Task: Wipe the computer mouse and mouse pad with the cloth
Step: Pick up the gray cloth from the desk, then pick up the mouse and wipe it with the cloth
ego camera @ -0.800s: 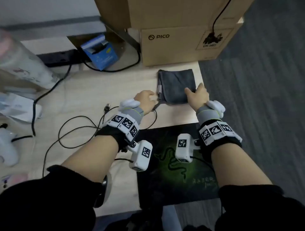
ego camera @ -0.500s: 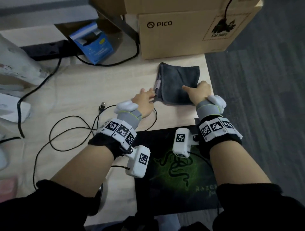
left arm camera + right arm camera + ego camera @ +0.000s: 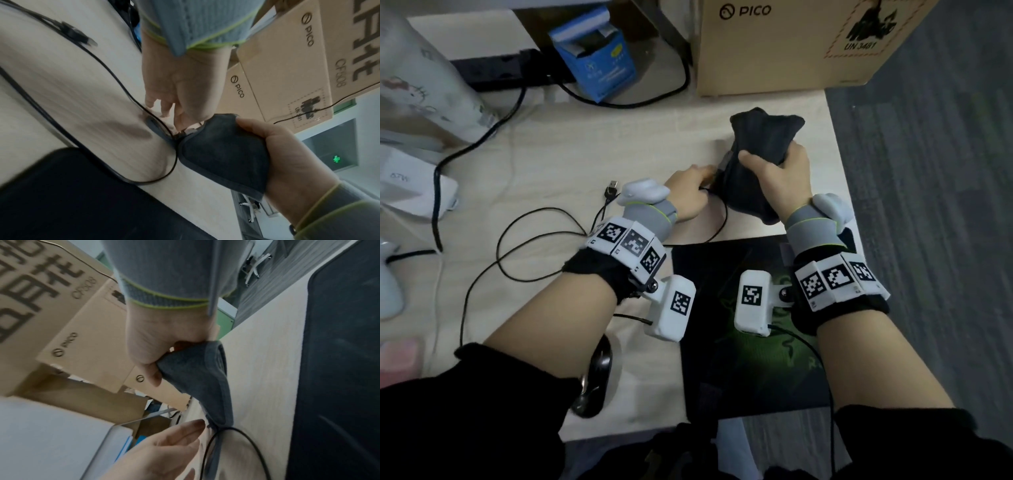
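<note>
My right hand (image 3: 780, 171) grips a dark grey cloth (image 3: 760, 161), bunched and lifted off the desk at the far right. The left wrist view shows that hand (image 3: 287, 154) curled round the cloth (image 3: 222, 155). My left hand (image 3: 688, 192) is at the cloth's lower left corner, fingers loose (image 3: 164, 447) and tips touching its edge. The black mouse pad (image 3: 750, 370) with a green snake logo lies under my wrists near the front edge. A black mouse (image 3: 595, 377) sits left of the pad, partly hidden by my left forearm.
The thin black mouse cable (image 3: 517, 240) loops over the desk left of my hands. A cardboard PICO box (image 3: 791, 48) stands just behind the cloth, a blue box (image 3: 595, 58) left of it. White devices (image 3: 410, 192) lie far left. The desk ends at grey carpet (image 3: 928, 205).
The cloth lay flat and folded on the desk with both hands at its near edge. Now my right hand has gathered it up and raised it; the left hand stays at its corner.
</note>
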Demonstrator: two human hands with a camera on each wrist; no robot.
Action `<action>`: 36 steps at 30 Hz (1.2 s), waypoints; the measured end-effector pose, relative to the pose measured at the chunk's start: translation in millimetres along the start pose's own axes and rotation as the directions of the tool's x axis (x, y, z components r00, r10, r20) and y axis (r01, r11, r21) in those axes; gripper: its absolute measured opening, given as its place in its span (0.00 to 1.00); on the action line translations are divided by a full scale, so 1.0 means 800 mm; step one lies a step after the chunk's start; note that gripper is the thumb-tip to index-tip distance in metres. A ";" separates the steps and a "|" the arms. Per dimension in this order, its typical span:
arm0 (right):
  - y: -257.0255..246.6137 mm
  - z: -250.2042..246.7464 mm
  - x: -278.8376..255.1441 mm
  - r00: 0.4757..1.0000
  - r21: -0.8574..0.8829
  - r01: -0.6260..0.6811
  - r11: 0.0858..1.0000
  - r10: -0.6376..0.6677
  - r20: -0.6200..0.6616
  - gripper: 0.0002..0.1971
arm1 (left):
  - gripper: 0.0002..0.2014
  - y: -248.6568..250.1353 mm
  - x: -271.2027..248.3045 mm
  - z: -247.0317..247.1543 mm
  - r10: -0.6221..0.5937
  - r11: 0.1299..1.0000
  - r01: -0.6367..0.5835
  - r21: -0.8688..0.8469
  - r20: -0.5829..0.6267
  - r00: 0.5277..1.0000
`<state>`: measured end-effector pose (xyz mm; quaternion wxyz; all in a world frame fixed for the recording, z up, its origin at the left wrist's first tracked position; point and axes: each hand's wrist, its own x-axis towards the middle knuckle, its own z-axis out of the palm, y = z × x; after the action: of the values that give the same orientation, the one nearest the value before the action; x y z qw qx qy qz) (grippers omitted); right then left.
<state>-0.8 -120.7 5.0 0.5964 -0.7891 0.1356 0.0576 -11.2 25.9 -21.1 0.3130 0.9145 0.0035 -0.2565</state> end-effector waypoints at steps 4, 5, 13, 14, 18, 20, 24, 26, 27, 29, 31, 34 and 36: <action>-0.016 0.024 -0.055 0.983 0.029 0.175 0.984 -0.173 -0.063 0.17 | 0.24 -0.029 -0.036 -0.010 0.050 0.999 -0.050 0.008 -0.139 0.989; -0.019 0.029 -0.066 0.975 0.016 0.211 0.977 -0.209 -0.070 0.15 | 0.23 -0.034 -0.044 -0.014 0.070 0.997 -0.071 0.003 -0.168 0.983; -0.004 0.069 -0.172 0.906 -0.003 0.394 0.919 -0.389 -0.166 0.14 | 0.22 -0.099 -0.137 -0.012 0.174 0.982 -0.188 -0.007 -0.347 0.922; 0.002 0.074 -0.185 0.897 -0.012 0.416 0.909 -0.413 -0.157 0.16 | 0.21 -0.109 -0.149 -0.009 0.171 0.981 -0.192 -0.025 -0.358 0.918; 0.023 0.089 -0.233 0.890 -0.042 0.443 0.895 -0.445 -0.099 0.10 | 0.19 -0.135 -0.197 0.005 0.187 0.966 -0.243 -0.091 -0.407 0.894; 0.037 0.096 -0.264 0.880 -0.071 0.467 0.882 -0.471 -0.062 0.08 | 0.19 -0.155 -0.229 0.021 0.191 0.958 -0.262 -0.114 -0.429 0.883; 0.047 0.108 -0.302 0.881 -0.138 0.473 0.870 -0.472 0.041 0.05 | 0.26 -0.184 -0.277 0.036 0.144 0.951 -0.247 -0.188 -0.440 0.886; 0.052 0.118 -0.317 0.885 -0.142 0.465 0.874 -0.454 0.105 0.05 | 0.35 -0.203 -0.300 0.042 0.143 0.962 -0.208 -0.178 -0.324 0.935; 0.056 0.123 -0.324 0.888 -0.142 0.457 0.878 -0.440 0.137 0.08 | 0.42 -0.214 -0.309 0.045 0.148 0.972 -0.183 -0.145 -0.221 0.964; 0.063 0.132 -0.333 0.904 -0.147 0.410 0.900 -0.381 0.192 0.08 | 0.58 -0.230 -0.325 0.055 0.130 0.990 -0.131 -0.060 -0.022 0.991; 0.071 0.145 -0.344 0.923 -0.157 0.343 0.926 -0.302 0.238 0.05 | 0.67 -0.244 -0.336 0.067 0.108 0.994 -0.109 0.018 0.017 0.994; 0.081 0.159 -0.355 0.931 -0.114 0.272 0.956 -0.231 0.284 0.07 | 0.68 -0.250 -0.339 0.082 0.077 0.989 -0.065 0.131 -0.087 0.993; 0.088 0.167 -0.359 0.931 -0.054 0.222 0.974 -0.195 0.307 0.11 | 0.65 -0.253 -0.339 0.089 0.097 0.980 -0.064 0.189 -0.169 0.981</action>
<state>-285.7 30.9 -25.7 0.5775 -0.8065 -0.0437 0.1188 -313.5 189.2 -56.8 0.2362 0.9580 -0.0291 -0.1602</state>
